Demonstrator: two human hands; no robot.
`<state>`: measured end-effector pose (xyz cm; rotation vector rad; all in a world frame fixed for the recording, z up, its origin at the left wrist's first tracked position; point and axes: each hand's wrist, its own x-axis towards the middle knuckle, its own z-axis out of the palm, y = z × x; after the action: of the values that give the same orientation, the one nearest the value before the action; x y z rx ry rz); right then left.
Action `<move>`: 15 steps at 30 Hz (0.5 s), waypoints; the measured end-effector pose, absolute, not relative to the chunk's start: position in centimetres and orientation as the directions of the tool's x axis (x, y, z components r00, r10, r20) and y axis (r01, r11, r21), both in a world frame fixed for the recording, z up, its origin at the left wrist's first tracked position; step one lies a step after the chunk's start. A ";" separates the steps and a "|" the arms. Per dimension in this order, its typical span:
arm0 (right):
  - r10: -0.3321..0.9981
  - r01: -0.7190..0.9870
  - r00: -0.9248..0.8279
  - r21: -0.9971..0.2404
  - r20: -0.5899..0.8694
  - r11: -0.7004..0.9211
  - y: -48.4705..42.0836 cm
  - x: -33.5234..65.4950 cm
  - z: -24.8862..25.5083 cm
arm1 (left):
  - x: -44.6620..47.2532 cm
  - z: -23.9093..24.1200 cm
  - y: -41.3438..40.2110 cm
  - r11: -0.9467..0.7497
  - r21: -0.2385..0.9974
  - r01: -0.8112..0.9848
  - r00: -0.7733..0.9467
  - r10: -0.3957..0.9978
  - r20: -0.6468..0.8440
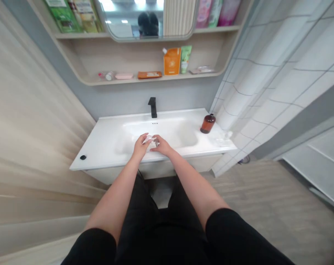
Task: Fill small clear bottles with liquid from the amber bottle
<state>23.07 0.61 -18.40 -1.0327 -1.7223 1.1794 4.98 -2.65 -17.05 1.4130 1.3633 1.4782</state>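
Observation:
Over the front of the white sink basin (180, 135), my two hands are close together. Between them is a small whitish, crumpled-looking thing (149, 138), partly covered by my fingers; its kind is too blurred to tell. My left hand (141, 144) has its fingers curled around the near left side of it. On the other side, my right hand (162, 145) grips it with bent fingers and thumb. A black faucet (153, 107) rises behind the basin, apart from both hands.
An amber bottle (208, 124) stands on the counter's right side. At the left front lies a small black round piece (83, 157). Above, a shelf (123, 81) holds an orange pouch (171, 62), a green tube (185, 59) and several small items, below a mirror (134, 22).

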 end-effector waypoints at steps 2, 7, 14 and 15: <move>0.925 0.192 -0.348 -0.954 0.154 0.231 0.5 23.1 -18.1 | 4.8 -17.3 -2.4 -0.243 0.958 0.152 -0.177 0.947 0.268; 0.928 0.200 -0.344 -0.954 0.144 0.222 0.0 23.2 -17.6 | 4.6 -17.8 -2.4 -0.265 0.950 0.166 -0.154 0.944 0.291; 0.916 0.207 -0.364 -0.944 0.171 0.258 -0.2 23.2 -17.6 | 4.3 -18.6 -2.0 -0.285 0.945 0.161 -0.147 0.940 0.308; 0.918 0.210 -0.358 -0.943 0.170 0.257 -0.1 23.2 -17.7 | 4.2 -18.8 -1.9 -0.287 0.946 0.153 -0.136 0.942 0.308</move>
<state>23.16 -0.14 -17.71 -1.0392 -1.7504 1.1473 4.24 -1.94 -18.79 1.4559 1.2686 1.4918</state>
